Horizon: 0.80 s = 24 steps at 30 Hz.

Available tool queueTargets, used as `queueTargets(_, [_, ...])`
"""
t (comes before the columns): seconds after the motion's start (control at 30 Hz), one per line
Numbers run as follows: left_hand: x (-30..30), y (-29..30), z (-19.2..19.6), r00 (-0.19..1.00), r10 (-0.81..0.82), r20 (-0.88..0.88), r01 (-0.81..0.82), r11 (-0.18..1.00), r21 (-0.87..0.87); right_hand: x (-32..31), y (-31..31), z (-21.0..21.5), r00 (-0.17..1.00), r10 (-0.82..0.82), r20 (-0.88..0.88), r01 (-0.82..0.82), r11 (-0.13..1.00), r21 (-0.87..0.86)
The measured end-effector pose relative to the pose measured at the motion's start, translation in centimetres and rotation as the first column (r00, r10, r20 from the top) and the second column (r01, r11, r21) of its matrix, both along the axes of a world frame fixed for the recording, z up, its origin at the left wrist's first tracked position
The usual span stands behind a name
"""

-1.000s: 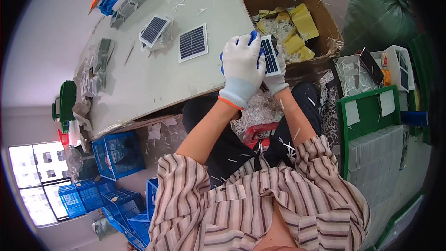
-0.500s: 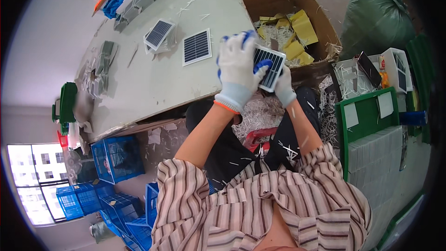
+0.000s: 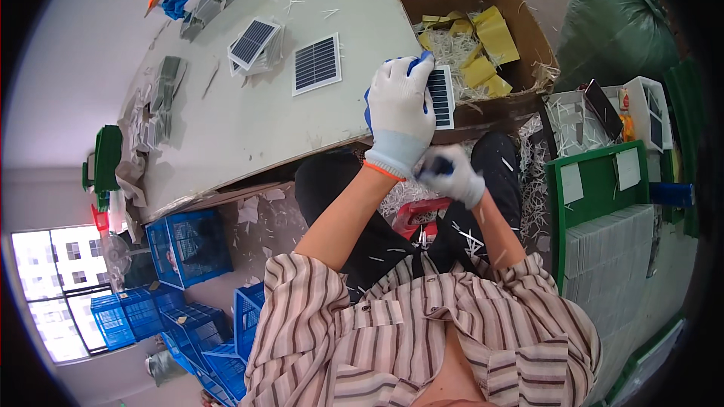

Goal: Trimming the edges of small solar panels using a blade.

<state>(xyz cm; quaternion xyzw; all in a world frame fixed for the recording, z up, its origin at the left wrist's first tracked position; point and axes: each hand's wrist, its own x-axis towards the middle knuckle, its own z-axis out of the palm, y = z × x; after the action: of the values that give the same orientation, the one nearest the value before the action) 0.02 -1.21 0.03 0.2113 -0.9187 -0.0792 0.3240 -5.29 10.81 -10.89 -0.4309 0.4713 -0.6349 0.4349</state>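
My left hand (image 3: 403, 102), in a white glove with blue coating, is closed on a small white-framed solar panel (image 3: 442, 98) at the table's right edge. The glove covers the panel's left part. Lower down, just below the left wrist, my gloved right hand (image 3: 454, 175) is apart from the panel; motion smears its fingers. Left of the hands another solar panel (image 3: 317, 65) lies flat on the pale table (image 3: 260, 132). Beyond it stands a small stack of similar panels (image 3: 255, 44), its top one turned askew.
An open cardboard box (image 3: 520, 0) with white strips and yellow pieces stands beyond the table's right edge. A green sack (image 3: 615, 38) is behind it. On the right, a green crate (image 3: 556, 211) holds rows of thin pale pieces. Blue crates (image 3: 188, 249) stand lower left.
My right hand has let go of the panel and drawn down toward my lap. The left hand keeps the panel, now turned more upright and shifted slightly right.
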Motion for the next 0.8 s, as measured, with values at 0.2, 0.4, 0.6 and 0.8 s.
queueTargets(0.2, [-0.1, 0.3, 0.3, 0.995, 0.085, 0.06, -0.082, 0.995, -0.056, 1.5, -1.4, -0.5, 0.811, -0.585, 0.031, 0.583, 0.811, 0.044])
queueTargets(0.4, [-0.8, 0.8, 0.4, 0.99, 0.102, 0.097, -0.097, 0.993, -0.06, 0.9, -8.9, -6.4, 0.636, -0.598, 0.487, 0.685, 0.729, 0.002])
queueTargets(0.6, [-0.3, 0.4, 0.4, 0.996, -0.008, 0.087, 0.011, 0.999, -0.036, -2.3, -12.1, -6.0, 0.843, -0.464, 0.272, 0.512, 0.848, -0.142])
queueTargets(0.8, [0.1, 0.4, 0.7, 0.999, -0.052, -0.006, 0.052, 0.989, 0.137, -3.4, -7.7, -3.4, 0.658, -0.715, 0.237, 0.736, 0.677, 0.001])
